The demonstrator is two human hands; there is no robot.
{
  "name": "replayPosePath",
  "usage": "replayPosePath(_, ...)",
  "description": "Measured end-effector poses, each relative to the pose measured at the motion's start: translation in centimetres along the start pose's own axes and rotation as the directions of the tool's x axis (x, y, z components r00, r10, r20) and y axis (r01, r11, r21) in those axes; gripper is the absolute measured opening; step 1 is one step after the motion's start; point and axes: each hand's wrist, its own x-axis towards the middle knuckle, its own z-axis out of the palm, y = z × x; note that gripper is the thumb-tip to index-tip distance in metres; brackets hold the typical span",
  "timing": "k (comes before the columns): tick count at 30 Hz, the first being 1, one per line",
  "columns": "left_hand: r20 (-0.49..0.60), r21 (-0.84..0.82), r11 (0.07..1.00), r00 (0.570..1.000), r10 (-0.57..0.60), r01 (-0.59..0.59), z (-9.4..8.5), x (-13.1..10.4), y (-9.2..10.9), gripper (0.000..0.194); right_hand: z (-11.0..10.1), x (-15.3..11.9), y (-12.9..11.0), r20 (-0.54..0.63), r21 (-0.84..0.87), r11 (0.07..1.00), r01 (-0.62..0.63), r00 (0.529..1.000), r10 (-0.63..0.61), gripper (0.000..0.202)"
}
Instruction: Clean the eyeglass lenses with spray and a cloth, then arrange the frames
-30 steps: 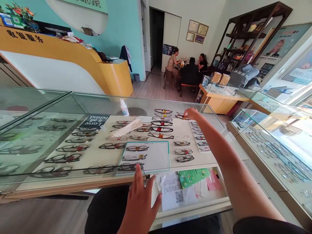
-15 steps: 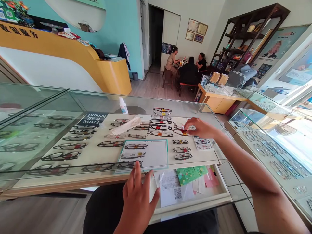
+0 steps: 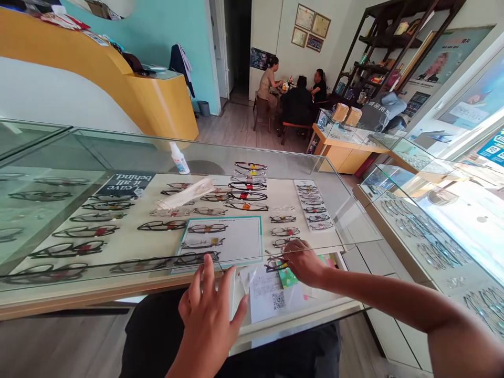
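My right hand (image 3: 304, 261) is closed on a pair of dark-framed glasses (image 3: 275, 265) with a yellow tag, held over the front edge of the glass showcase, above the papers in the drawer. My left hand (image 3: 212, 302) has its fingers spread and holds nothing, in front of the teal-edged tray (image 3: 240, 244). Several glasses lie on that tray. A column of glasses (image 3: 247, 186) stands behind it, and a shorter column (image 3: 284, 231) lies near my right hand. A crumpled whitish cloth or sleeve (image 3: 189, 192) rests on the glass.
A white bottle (image 3: 180, 158) stands at the showcase's back. An open drawer (image 3: 252, 344) holds papers and a green leaflet. More glasses fill the left side and the right showcase (image 3: 425, 226). Several people sit at a far table.
My right hand has moved from the back right of the showcase down towards me, carrying the glasses. The view has shifted slightly right. My left hand stays spread.
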Motion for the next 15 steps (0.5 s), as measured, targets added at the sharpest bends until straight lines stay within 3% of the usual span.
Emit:
replayPosePath(2,-0.003,-0.013,1.0,1.0,-0.005,0.005,0.0,0.0,0.0,0.043,2.0,2.2,2.2,-0.091,-0.104,0.993,0.059,0.994,-0.068,0.029)
replayPosePath(5,-0.005,-0.033,0.999,1.0,-0.025,0.025,0.3,-0.1,0.0,0.043,3.7,6.0,5.4,-0.119,-0.183,0.98,0.073,0.988,-0.096,0.038)
replayPosePath(10,-0.035,-0.076,0.997,0.999,-0.001,-0.002,0.9,-0.7,-0.4,0.043,4.7,12.0,9.8,-0.218,-0.203,0.975,-0.087,0.975,0.041,0.042)
replayPosePath(15,-0.061,-0.083,0.992,0.994,0.089,-0.094,1.6,-1.3,-1.2,0.048,4.8,16.0,13.6,-0.304,-0.198,0.957,-0.212,0.941,0.145,0.049)
